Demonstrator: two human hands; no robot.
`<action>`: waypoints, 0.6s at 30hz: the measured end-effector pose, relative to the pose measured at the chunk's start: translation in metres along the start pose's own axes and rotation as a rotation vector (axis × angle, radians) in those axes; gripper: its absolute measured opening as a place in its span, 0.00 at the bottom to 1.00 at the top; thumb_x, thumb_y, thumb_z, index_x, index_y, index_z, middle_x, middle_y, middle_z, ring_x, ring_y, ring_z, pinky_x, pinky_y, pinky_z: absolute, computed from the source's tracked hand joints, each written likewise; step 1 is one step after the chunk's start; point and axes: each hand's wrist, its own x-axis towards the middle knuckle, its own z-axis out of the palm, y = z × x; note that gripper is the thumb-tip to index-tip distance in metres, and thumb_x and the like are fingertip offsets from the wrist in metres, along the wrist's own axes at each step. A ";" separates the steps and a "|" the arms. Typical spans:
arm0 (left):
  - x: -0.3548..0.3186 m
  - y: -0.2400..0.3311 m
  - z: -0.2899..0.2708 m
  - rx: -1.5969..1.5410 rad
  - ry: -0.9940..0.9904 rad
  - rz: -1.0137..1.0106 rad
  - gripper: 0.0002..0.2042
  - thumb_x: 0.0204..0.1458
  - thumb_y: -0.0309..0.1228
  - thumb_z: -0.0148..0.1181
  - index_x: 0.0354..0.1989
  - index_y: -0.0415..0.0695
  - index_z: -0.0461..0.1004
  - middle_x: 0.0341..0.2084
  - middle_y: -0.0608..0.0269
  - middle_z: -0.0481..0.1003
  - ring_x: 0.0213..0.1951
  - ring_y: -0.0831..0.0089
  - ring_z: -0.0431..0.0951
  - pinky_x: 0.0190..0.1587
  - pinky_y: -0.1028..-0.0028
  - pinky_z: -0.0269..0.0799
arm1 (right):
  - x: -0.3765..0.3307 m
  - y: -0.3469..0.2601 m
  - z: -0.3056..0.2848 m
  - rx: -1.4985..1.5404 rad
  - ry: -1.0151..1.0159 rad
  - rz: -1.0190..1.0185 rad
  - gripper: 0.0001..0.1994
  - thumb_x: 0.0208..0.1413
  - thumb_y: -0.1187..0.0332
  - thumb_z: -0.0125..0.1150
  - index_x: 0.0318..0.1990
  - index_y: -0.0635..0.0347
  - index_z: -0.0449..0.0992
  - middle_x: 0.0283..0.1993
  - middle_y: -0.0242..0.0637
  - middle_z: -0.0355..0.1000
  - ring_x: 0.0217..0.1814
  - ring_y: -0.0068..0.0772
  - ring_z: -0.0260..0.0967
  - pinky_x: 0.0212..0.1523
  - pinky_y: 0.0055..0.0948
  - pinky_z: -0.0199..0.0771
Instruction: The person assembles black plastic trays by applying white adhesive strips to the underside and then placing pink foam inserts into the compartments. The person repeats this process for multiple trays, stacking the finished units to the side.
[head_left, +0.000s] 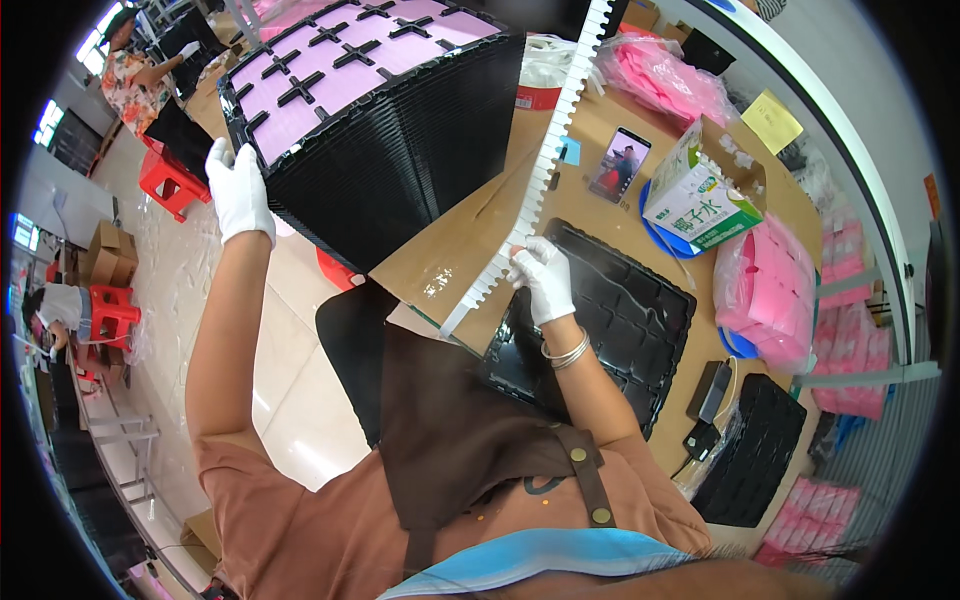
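A tall stack of black plastic trays (400, 150) stands at the upper left of the table. Pink sheet (400, 50) shows in the top tray between its black cross-shaped dividers. My left hand (240, 192), in a white glove, rests against the stack's near left corner, fingers stretched upward. In my right hand (545, 278), also gloved, is a long white toothed strip (535, 205), pinched near its lower end. The strip slants up and away past the stack's right side. Under and beside my right hand lies a flat black tray (625, 320) with moulded compartments.
On the cardboard-covered table (450, 235) are a phone (620, 163), a cut-open carton (705, 190), bagged pink sheets (765, 290), a black power adapter (708, 390) and another black tray (755, 450). A curved white frame (850, 110) rises at right. Co-workers and red stools (172, 180) are at left.
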 end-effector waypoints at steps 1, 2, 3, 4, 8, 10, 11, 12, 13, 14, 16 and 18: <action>-0.007 0.006 -0.001 0.115 0.072 0.154 0.26 0.54 0.25 0.52 0.61 0.34 0.55 0.53 0.46 0.64 0.54 0.61 0.66 0.57 0.67 0.61 | -0.001 -0.003 0.000 0.008 -0.001 -0.008 0.04 0.55 0.74 0.57 0.35 0.65 0.73 0.26 0.31 0.71 0.22 0.18 0.67 0.22 0.16 0.65; -0.016 0.014 0.000 0.229 0.143 0.311 0.25 0.54 0.24 0.52 0.60 0.34 0.56 0.51 0.46 0.66 0.51 0.62 0.67 0.56 0.66 0.62 | -0.002 -0.007 -0.001 -0.008 0.005 -0.022 0.04 0.55 0.73 0.57 0.35 0.64 0.74 0.26 0.31 0.71 0.22 0.18 0.67 0.22 0.16 0.64; -0.038 0.027 0.002 0.127 0.134 0.487 0.24 0.52 0.22 0.55 0.59 0.36 0.59 0.48 0.48 0.67 0.47 0.63 0.69 0.52 0.67 0.65 | -0.003 -0.014 -0.002 -0.024 0.014 -0.037 0.04 0.55 0.73 0.58 0.35 0.64 0.74 0.25 0.30 0.71 0.22 0.17 0.67 0.22 0.15 0.64; -0.066 0.045 -0.001 0.038 0.127 0.664 0.24 0.49 0.19 0.57 0.57 0.37 0.62 0.45 0.51 0.67 0.43 0.65 0.71 0.49 0.69 0.67 | -0.005 -0.020 0.000 -0.035 0.010 -0.043 0.04 0.55 0.72 0.58 0.35 0.64 0.74 0.25 0.30 0.71 0.21 0.17 0.67 0.22 0.15 0.63; -0.174 0.045 0.024 -0.231 -1.051 0.167 0.22 0.44 0.29 0.68 0.49 0.41 0.70 0.36 0.59 0.70 0.25 0.74 0.70 0.33 0.76 0.69 | -0.017 -0.046 0.006 -0.093 -0.073 -0.083 0.07 0.55 0.69 0.61 0.37 0.63 0.75 0.26 0.28 0.71 0.21 0.14 0.64 0.21 0.14 0.60; -0.206 0.014 0.048 -0.297 -1.262 0.066 0.15 0.49 0.32 0.65 0.42 0.38 0.75 0.29 0.66 0.72 0.26 0.79 0.71 0.30 0.77 0.69 | -0.016 -0.042 0.006 -0.046 -0.041 -0.049 0.10 0.55 0.66 0.62 0.40 0.64 0.76 0.27 0.28 0.73 0.21 0.13 0.63 0.21 0.14 0.59; -0.221 0.009 0.057 -0.418 -1.186 -0.081 0.12 0.51 0.32 0.64 0.41 0.38 0.75 0.28 0.67 0.73 0.24 0.81 0.71 0.27 0.79 0.68 | -0.017 -0.039 0.005 -0.024 -0.015 -0.037 0.12 0.55 0.65 0.63 0.41 0.64 0.76 0.28 0.28 0.74 0.21 0.13 0.63 0.21 0.14 0.59; -0.232 0.004 0.063 -0.532 -1.104 -0.230 0.10 0.53 0.31 0.62 0.39 0.38 0.76 0.27 0.67 0.74 0.21 0.83 0.70 0.24 0.81 0.66 | -0.019 -0.037 0.005 -0.062 0.009 -0.044 0.16 0.54 0.63 0.65 0.46 0.65 0.76 0.32 0.30 0.75 0.23 0.13 0.65 0.22 0.14 0.61; -0.228 0.011 0.062 -0.558 -1.107 -0.466 0.09 0.54 0.31 0.61 0.38 0.38 0.75 0.26 0.68 0.75 0.19 0.85 0.69 0.21 0.83 0.64 | -0.023 -0.029 0.000 -0.151 -0.008 0.015 0.16 0.54 0.64 0.65 0.46 0.65 0.76 0.33 0.30 0.76 0.24 0.13 0.66 0.24 0.14 0.63; -0.222 0.018 0.061 -0.575 -1.100 -0.703 0.07 0.56 0.30 0.59 0.36 0.39 0.75 0.24 0.68 0.75 0.17 0.87 0.68 0.18 0.85 0.62 | -0.028 -0.019 -0.005 -0.237 -0.028 0.075 0.16 0.54 0.65 0.66 0.46 0.66 0.76 0.35 0.31 0.76 0.26 0.14 0.67 0.25 0.15 0.65; -0.228 0.016 0.071 -0.588 -0.980 -0.792 0.07 0.56 0.31 0.60 0.32 0.39 0.74 0.19 0.68 0.74 0.15 0.88 0.67 0.15 0.86 0.58 | -0.039 0.003 -0.009 -0.211 -0.028 0.123 0.12 0.52 0.69 0.67 0.42 0.65 0.77 0.33 0.30 0.76 0.29 0.14 0.68 0.28 0.16 0.67; -0.231 0.013 0.074 -0.630 -0.935 -0.813 0.08 0.56 0.32 0.60 0.30 0.39 0.73 0.18 0.68 0.73 0.15 0.87 0.67 0.15 0.85 0.58 | -0.043 0.021 -0.014 -0.175 -0.001 0.134 0.08 0.52 0.71 0.66 0.38 0.64 0.78 0.31 0.30 0.76 0.29 0.14 0.68 0.30 0.16 0.67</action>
